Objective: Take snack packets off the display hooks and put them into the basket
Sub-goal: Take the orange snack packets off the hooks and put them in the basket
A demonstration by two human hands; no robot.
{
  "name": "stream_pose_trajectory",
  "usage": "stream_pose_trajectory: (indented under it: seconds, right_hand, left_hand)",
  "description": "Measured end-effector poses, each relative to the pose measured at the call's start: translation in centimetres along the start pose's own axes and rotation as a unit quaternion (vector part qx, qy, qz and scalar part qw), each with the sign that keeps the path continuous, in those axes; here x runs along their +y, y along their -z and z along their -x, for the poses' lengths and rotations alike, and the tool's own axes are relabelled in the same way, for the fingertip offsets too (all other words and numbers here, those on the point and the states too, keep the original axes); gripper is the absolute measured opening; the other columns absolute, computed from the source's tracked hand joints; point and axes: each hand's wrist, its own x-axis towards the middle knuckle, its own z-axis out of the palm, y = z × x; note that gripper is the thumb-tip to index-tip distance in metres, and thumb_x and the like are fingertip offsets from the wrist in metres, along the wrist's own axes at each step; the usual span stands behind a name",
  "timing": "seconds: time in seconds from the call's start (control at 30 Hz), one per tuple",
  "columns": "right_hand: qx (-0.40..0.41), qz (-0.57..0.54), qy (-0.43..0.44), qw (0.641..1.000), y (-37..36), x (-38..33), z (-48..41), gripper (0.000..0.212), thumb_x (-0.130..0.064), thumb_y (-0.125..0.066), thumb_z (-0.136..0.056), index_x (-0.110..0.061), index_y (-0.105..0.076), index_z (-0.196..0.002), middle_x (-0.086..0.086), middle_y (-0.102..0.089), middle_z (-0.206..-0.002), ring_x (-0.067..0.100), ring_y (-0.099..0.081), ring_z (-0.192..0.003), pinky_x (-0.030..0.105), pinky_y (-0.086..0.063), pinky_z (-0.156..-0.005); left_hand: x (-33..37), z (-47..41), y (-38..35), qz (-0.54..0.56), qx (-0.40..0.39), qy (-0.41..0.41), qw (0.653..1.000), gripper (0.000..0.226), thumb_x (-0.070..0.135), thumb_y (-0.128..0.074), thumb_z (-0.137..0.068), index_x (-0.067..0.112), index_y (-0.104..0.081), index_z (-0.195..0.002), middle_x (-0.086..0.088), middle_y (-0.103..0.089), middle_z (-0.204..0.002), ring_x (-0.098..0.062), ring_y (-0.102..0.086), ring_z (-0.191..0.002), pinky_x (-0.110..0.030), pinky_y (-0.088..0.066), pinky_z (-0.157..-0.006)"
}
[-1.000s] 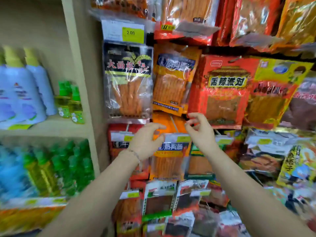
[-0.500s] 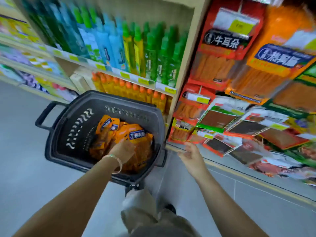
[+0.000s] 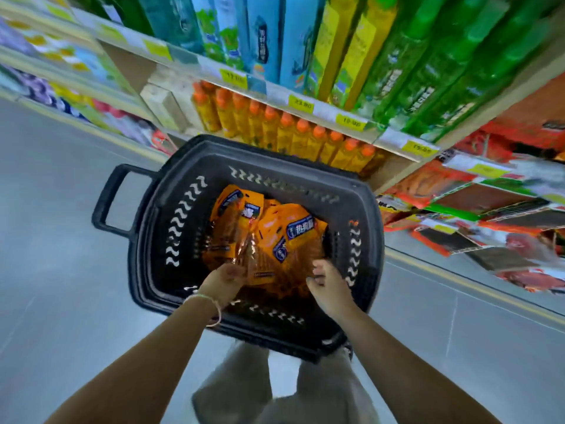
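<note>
Shop aisle with grey floor point(image 3: 61, 270); behind, a shelf point(image 3: 330, 116) of orange-capped bottles point(image 3: 293, 133), and display packets point(image 3: 458, 194) hanging at right. In front of the shelf, black basket point(image 3: 146, 240) with a heap of orange snack packets point(image 3: 275, 237) inside. Left grip point(image 3: 224, 284) touching the heap's near edge; fingers hidden, so cannot tell whether holding. Right grip point(image 3: 328, 286) just beside the heap, fingers loosely curled, holding nothing.

Floor point(image 3: 61, 286): smooth grey, faintly reflective, with a yellow line point(image 3: 477, 289) along the foot of the display on the right. Pale wooden shelf unit point(image 3: 166, 99) at the far side. The lower shelf holds orange-capped bottles point(image 3: 287, 133). The upper shelf holds green bottles point(image 3: 443, 71) and blue containers point(image 3: 266, 41). Yellow price labels point(image 3: 301, 104) on the shelf edges, figures blurred.
</note>
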Motion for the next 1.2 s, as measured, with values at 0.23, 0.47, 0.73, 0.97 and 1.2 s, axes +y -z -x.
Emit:
stream_pose_trajectory:
  seconds: [0.23,0.47,0.73,0.97,1.2]
  right_hand:
    - [0.032,-0.015,-0.123,0.992,-3.4,2.5,-9.1,0.04,-0.024,-0.049,-0.098,-0.011,-0.044,-0.136,0.008,-0.053,-0.133,0.026,-0.052,-0.121,0.033,-0.041,-0.094]
    - [0.076,-0.095,-0.187,0.975,-4.0,5.2,-18.0,0.069,-0.044,-0.057,-0.09,-0.009,-0.031,-0.144,0.013,-0.042,-0.145,0.034,-0.042,-0.131,0.042,-0.035,-0.104]
    - [-0.03,-0.053,-0.222,0.973,-4.0,6.8,-21.0,0.1,-0.073,-0.068,-0.061,-0.028,-0.033,-0.144,0.004,-0.04,-0.146,0.031,-0.04,-0.132,0.046,-0.035,-0.104]
    - [0.078,-0.075,-0.059,0.992,-5.2,4.8,-15.8,0.048,-0.052,-0.071,-0.075,-0.021,-0.064,-0.112,-0.001,-0.068,-0.107,0.02,-0.063,-0.101,0.04,-0.05,-0.092]
    - [-0.005,-0.183,0.052,0.982,-4.6,-0.1,-12.4,0.026,-0.062,-0.06,-0.079,-0.049,-0.063,-0.102,-0.028,-0.067,-0.103,-0.006,-0.062,-0.099,0.01,-0.045,-0.084]
  left_hand:
    - [-2.1,-7.9,-0.4,-0.037,-0.074,0.03,0.996,0.021,0.01,-0.054,-0.092,0.008,-0.062,-0.112,-0.006,-0.062,-0.109,-0.022,-0.057,-0.097,-0.019,-0.045,-0.077]
    - [-3.5,-12.0,-2.2,-0.061,-0.105,0.041,0.992,0.021,0.018,-0.047,-0.095,0.016,-0.064,-0.107,-0.003,-0.061,-0.112,-0.021,-0.058,-0.103,-0.026,-0.041,-0.09]
    - [-3.6,-13.5,-2.4,0.023,-0.081,0.06,0.995,0.014,0.017,-0.053,-0.094,0.019,-0.058,-0.107,0.013,-0.053,-0.089,0.003,-0.048,-0.076,0.002,-0.036,-0.052]
    - [-2.9,-12.4,-1.7,0.004,-0.109,0.083,0.991,0.02,0.03,-0.052,-0.094,0.023,-0.059,-0.112,0.008,-0.056,-0.104,-0.008,-0.05,-0.092,-0.019,-0.034,-0.076]
    - [-1.4,-12.4,-1.0,0.15,-0.128,0.024,0.98,0.076,0.08,-0.066,-0.051,0.041,-0.057,-0.115,0.015,-0.066,-0.111,-0.01,-0.062,-0.104,-0.032,-0.046,-0.091]
